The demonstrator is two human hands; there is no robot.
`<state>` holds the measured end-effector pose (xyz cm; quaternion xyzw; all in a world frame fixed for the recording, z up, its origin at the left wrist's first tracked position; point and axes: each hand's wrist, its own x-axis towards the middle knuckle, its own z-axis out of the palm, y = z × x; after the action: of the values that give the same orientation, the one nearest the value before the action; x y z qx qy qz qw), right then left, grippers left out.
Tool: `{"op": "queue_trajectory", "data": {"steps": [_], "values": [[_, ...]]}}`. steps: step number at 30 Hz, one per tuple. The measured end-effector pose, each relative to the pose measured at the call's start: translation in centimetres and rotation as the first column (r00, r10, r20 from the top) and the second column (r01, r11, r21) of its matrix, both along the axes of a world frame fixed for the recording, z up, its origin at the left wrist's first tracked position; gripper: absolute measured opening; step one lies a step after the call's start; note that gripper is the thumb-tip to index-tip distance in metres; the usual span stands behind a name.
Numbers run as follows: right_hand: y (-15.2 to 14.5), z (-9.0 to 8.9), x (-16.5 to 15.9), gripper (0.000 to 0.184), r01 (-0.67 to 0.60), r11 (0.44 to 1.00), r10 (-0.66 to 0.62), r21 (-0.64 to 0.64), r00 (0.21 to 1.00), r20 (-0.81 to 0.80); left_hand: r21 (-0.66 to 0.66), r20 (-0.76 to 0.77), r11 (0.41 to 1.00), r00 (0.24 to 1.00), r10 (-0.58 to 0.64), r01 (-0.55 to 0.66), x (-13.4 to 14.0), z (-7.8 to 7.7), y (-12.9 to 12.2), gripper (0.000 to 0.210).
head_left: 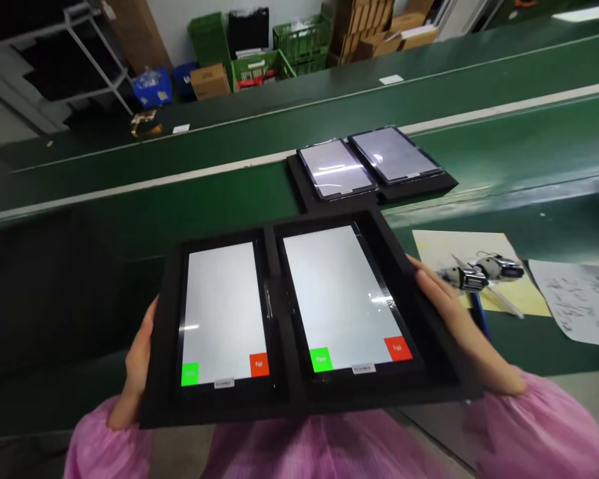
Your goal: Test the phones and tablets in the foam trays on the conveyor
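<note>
Left hand [140, 352] grasps left edge of tray [160, 379], which I hold before my torso. In it: left tablet [223, 306], then right tablet [337, 299], both screens white, green and red lower corners. Second tray [295, 178], two tablets, beyond on bench [219, 193]. My right hand [446, 303] grasps right edge, near gadgets [472, 279] on paper.

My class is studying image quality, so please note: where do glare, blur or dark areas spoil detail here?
Head view: small glare streaks on the left screen and right screen; head view: broader glare on the far tablets; head view: right sleeve blurred; head view: left side very dark, shadow or black object, cannot tell.
</note>
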<state>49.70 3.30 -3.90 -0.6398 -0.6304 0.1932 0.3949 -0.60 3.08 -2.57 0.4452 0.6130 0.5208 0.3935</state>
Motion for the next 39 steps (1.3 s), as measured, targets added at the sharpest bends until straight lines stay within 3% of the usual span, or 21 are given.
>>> {"op": "queue_trajectory", "data": {"steps": [2, 4, 5, 6, 8, 10, 12, 14, 18, 23, 26, 29, 31, 32, 34, 36, 37, 39], "values": [[0.1, 2.5, -0.5, 0.037, 0.005, 0.997, -0.008, 0.072, 0.999, 0.044, 0.106, -0.346, 0.994, 0.937, 0.051, -0.015, -0.7, 1.8, 0.2, 0.059], [-0.3, 4.9, -1.9, 0.018, -0.248, 0.957, 0.216, 0.154, 0.956, 0.198, 0.226, -0.658, 0.968, 0.749, 0.071, 0.106, -0.8, 4.4, -0.1, 0.051], [-0.6, 5.9, -2.9, 0.011, -0.457, 0.875, 0.394, 0.159, 0.864, 0.314, 0.253, -0.781, 0.946, 0.620, 0.077, 0.201, -0.5, 5.7, -0.3, 0.043], [-1.1, 6.6, -3.9, 0.014, -0.641, 0.759, 0.547, 0.116, 0.724, 0.422, 0.254, -0.860, 0.920, 0.505, 0.073, 0.299, 0.0, 6.8, -0.6, 0.035], [-1.9, 7.4, -6.0, 0.030, -0.814, 0.580, 0.658, 0.023, 0.485, 0.577, 0.212, -0.927, 0.845, 0.375, 0.014, 0.492, 1.8, 8.3, -1.2, 0.023], [-2.5, 7.3, -7.7, 0.036, -0.839, 0.544, 0.619, 0.007, 0.407, 0.671, 0.158, -0.954, 0.721, 0.293, -0.064, 0.674, 4.2, 8.7, -1.6, 0.022], [-2.8, 6.9, -8.7, 0.035, -0.844, 0.535, 0.569, 0.049, 0.402, 0.718, 0.110, -0.965, 0.597, 0.228, -0.126, 0.795, 6.7, 8.5, -1.7, 0.024], [-2.7, 6.6, -9.4, 0.032, -0.854, 0.512, 0.544, 0.092, 0.405, 0.735, 0.067, -0.967, 0.525, 0.185, -0.177, 0.848, 9.0, 8.4, -1.5, 0.020], [-2.6, 6.1, -10.4, 0.028, -0.870, 0.472, 0.523, 0.141, 0.405, 0.750, 0.042, -0.958, 0.458, 0.165, -0.233, 0.888, 12.0, 8.7, -0.6, 0.013], [-2.9, 5.4, -10.3, 0.026, -0.878, 0.446, 0.543, 0.174, 0.420, 0.727, 0.022, -0.935, 0.419, 0.166, -0.312, 0.908, 13.4, 9.0, 0.0, 0.010], [-2.0, 6.6, -9.5, 0.023, -0.857, 0.469, 0.510, 0.213, 0.460, 0.726, -0.039, -0.895, 0.373, 0.133, -0.425, 0.927, 15.2, 8.4, 1.6, 0.023], [0.1, 9.1, -7.3, 0.016, -0.793, 0.536, 0.384, 0.290, 0.535, 0.752, -0.126, -0.865, 0.325, 0.056, -0.498, 0.937, 17.7, 7.8, 5.7, 0.024], [1.7, 10.8, -4.9, 0.008, -0.700, 0.593, 0.267, 0.397, 0.636, 0.724, -0.152, -0.865, 0.362, 0.053, -0.499, 0.919, 18.8, 7.9, 9.5, 0.013], [2.5, 11.4, -3.5, 0.009, -0.616, 0.646, 0.206, 0.450, 0.708, 0.675, -0.136, -0.867, 0.411, 0.092, -0.489, 0.901, 19.1, 8.2, 11.4, 0.014], [4.1, 11.7, -0.7, 0.008, -0.382, 0.776, 0.081, 0.502, 0.850, 0.521, -0.041, -0.860, 0.538, 0.244, -0.448, 0.842, 19.1, 9.0, 14.5, 0.014], [5.8, 10.8, 1.6, 0.007, -0.214, 0.887, 0.035, 0.409, 0.915, 0.403, 0.075, -0.828, 0.648, 0.409, -0.384, 0.758, 18.6, 10.0, 16.5, 0.013], [6.8, 9.8, 2.4, 0.014, -0.202, 0.922, 0.068, 0.331, 0.924, 0.375, 0.115, -0.811, 0.684, 0.466, -0.353, 0.720, 18.3, 10.4, 17.0, 0.013], [8.9, 7.6, 3.0, 0.022, -0.287, 0.933, 0.195, 0.216, 0.909, 0.368, 0.177, -0.807, 0.715, 0.516, -0.287, 0.676, 17.9, 11.1, 17.2, 0.013]]}}
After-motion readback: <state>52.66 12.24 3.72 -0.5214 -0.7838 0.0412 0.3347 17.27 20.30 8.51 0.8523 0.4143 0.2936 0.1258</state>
